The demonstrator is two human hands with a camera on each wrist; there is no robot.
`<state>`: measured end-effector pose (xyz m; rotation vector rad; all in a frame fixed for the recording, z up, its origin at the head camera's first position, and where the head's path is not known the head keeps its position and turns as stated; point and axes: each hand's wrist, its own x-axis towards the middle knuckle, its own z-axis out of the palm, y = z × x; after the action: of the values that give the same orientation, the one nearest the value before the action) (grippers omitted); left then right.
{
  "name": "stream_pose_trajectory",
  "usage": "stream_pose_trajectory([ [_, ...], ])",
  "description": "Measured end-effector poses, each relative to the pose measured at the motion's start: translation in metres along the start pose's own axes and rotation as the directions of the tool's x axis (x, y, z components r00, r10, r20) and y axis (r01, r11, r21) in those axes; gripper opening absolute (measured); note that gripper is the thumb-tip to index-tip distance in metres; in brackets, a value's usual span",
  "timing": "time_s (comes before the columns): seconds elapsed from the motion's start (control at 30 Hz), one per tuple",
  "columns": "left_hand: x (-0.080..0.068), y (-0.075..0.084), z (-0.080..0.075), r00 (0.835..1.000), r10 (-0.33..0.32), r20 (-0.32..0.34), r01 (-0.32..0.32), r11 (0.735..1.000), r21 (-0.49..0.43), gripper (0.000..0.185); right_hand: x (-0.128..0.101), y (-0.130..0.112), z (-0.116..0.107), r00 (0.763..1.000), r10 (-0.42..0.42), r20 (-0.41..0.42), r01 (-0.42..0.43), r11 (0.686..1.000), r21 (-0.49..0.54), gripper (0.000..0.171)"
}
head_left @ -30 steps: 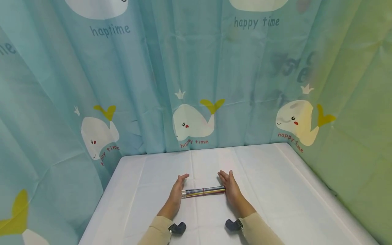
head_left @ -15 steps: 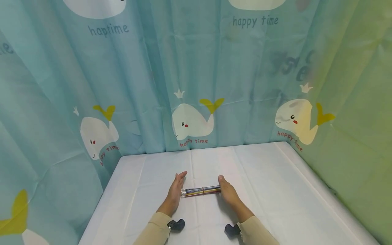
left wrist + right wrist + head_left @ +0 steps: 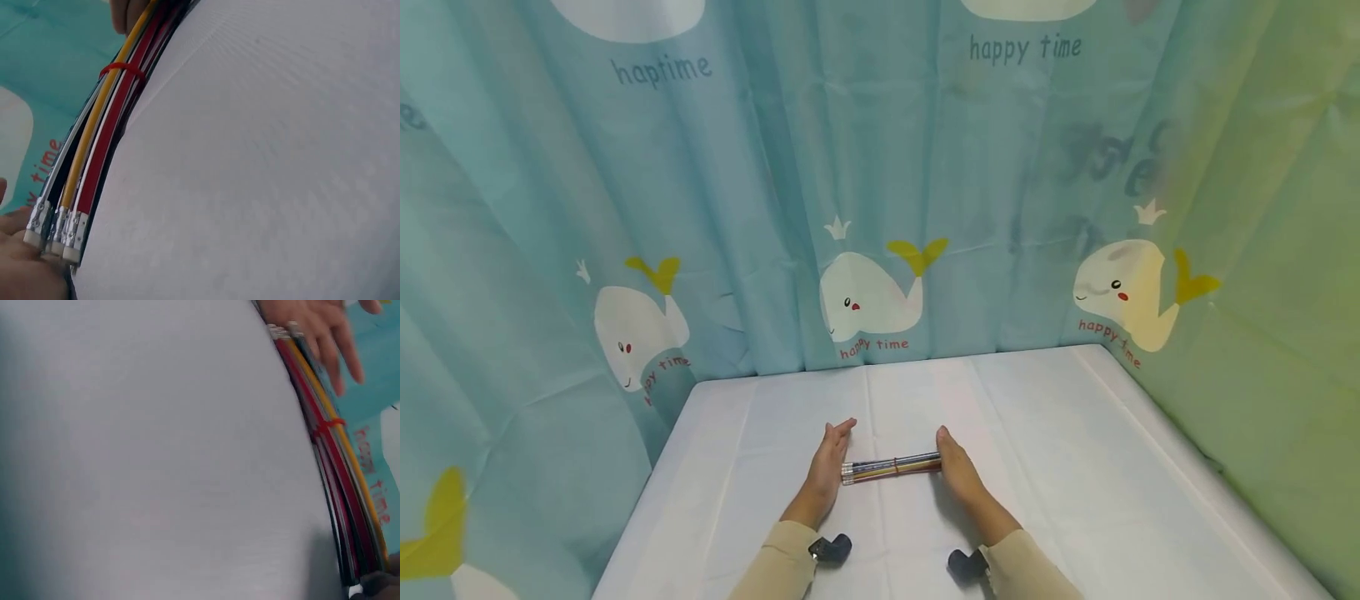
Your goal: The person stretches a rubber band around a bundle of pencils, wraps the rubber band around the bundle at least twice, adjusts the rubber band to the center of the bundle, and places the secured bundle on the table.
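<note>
A bundle of pencils (image 3: 880, 470) lies crosswise between the hands, with yellow, red and dark barrels and white erasers (image 3: 70, 254) at its left end. Around its middle runs a red rubber band (image 3: 329, 425). My left hand (image 3: 826, 471) stands on edge with its fingers extended, its palm against the eraser ends. At the opposite end, my right hand (image 3: 959, 477) grips the bundle, thumb on the near side. The pencils' right tips are hidden in that hand.
A white-covered table (image 3: 1037, 467) spreads beneath the hands. Behind it hangs a blue curtain (image 3: 880, 167) printed with whales, and a green curtain (image 3: 1285, 350) borders the right side. Each wrist wears a small dark camera (image 3: 831, 550).
My right hand has gone from straight fingers at the bundle's end to gripping that end, shifting slightly left. My left hand has stayed nearly in place against the erasers.
</note>
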<state>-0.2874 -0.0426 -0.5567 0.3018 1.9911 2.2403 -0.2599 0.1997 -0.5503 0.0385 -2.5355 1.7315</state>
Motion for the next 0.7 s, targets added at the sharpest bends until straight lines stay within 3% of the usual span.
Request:
stream_pose_trajectory([
  [0.1, -0.001, 0.002, -0.004, 1.0, -0.015, -0.023, 0.015, 1.0, -0.017, 0.084, 0.006, 0.0, -0.005, 1.0, 0.006, -0.031, 0.002, 0.972, 0.235, 0.076],
  [0.2, -0.002, 0.002, -0.004, 0.998, -0.029, -0.051, 0.025, 0.996, -0.085, 0.086, 0.009, 0.001, -0.01, 1.0, 0.021, -0.001, -0.018, 0.884, 0.466, 0.08],
  [0.27, -0.004, 0.002, -0.002, 0.997, -0.029, -0.07, 0.019, 0.989, -0.147, 0.086, 0.009, 0.0, -0.01, 0.999, 0.03, 0.019, -0.036, 0.837, 0.546, 0.082],
  [0.33, -0.006, 0.001, 0.001, 0.995, -0.031, -0.094, 0.012, 0.98, -0.201, 0.083, 0.007, -0.001, -0.008, 0.999, 0.035, 0.041, -0.052, 0.818, 0.573, 0.081],
  [0.5, -0.008, -0.001, 0.006, 0.993, -0.007, -0.122, -0.025, 0.966, -0.256, 0.076, 0.004, 0.0, -0.004, 0.998, 0.02, 0.067, -0.055, 0.828, 0.559, 0.084],
  [0.7, -0.009, -0.001, 0.008, 0.997, -0.02, -0.076, -0.003, 0.958, -0.287, 0.078, 0.004, 0.004, -0.005, 0.996, -0.007, 0.084, -0.041, 0.83, 0.556, 0.085],
])
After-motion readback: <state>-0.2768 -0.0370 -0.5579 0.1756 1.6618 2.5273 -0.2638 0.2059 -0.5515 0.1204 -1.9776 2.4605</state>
